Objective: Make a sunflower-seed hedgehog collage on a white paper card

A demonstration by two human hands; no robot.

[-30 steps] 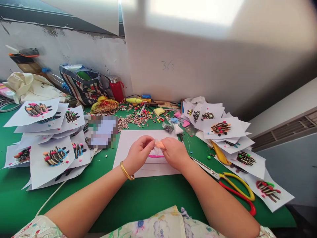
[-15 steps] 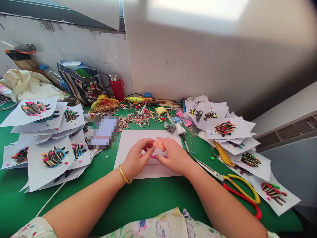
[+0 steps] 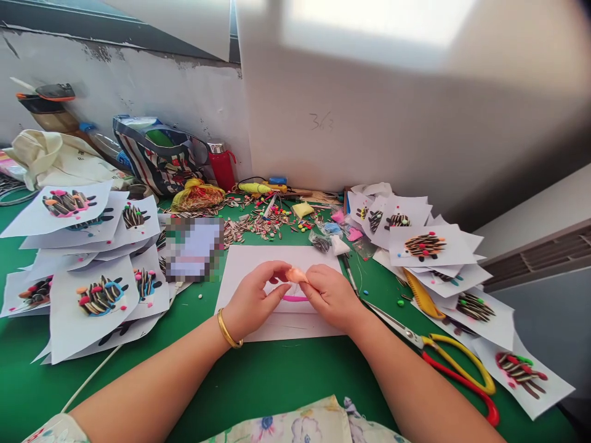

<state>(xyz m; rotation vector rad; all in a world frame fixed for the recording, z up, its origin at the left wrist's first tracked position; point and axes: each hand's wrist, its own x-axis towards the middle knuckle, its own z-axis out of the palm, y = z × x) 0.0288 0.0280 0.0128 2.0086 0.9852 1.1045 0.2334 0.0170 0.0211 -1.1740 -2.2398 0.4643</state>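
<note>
Soft peach-coloured lump (image 3: pixel 297 275) held above a white paper sheet (image 3: pixel 252 329)

The lump sits between the two hands, over the sheet. The right hand (image 3: pixel 335 298) pinches it between thumb and fingers; the left hand (image 3: pixel 256 298) has its curled fingers at the other end, though whether they grip it I cannot tell. Below, a curved bright pink strip (image 3: pixel 294 299) shows on the paper, partly hidden by the right hand.

Space is tight on the green bench (image 3: pixel 277 375). A leaning stack of white cards (image 3: pixel 64 326) bearing spiky seed figures crowds the left side, and a fanned stack of similar cards (image 3: pixel 455 246) fills the right. Large metal scissors (image 3: pixel 413 335) with one yellow and one red handle lie just beside the right forearm, blades towards the paper. Beyond the sheet, small clear packets (image 3: pixel 339 246) lie near scattered striped seeds (image 3: pixel 258 224) mixed with bright little balls. A red cylindrical flask (image 3: pixel 222 169) and a striped fabric bag (image 3: pixel 154 157) stand by the wall.

Handwritten figures on the smooth white panel (image 3: pixel 295 80) seem to read "363"; dark marks on the cream cloth bag (image 3: pixel 50 160) are too small to read
</note>
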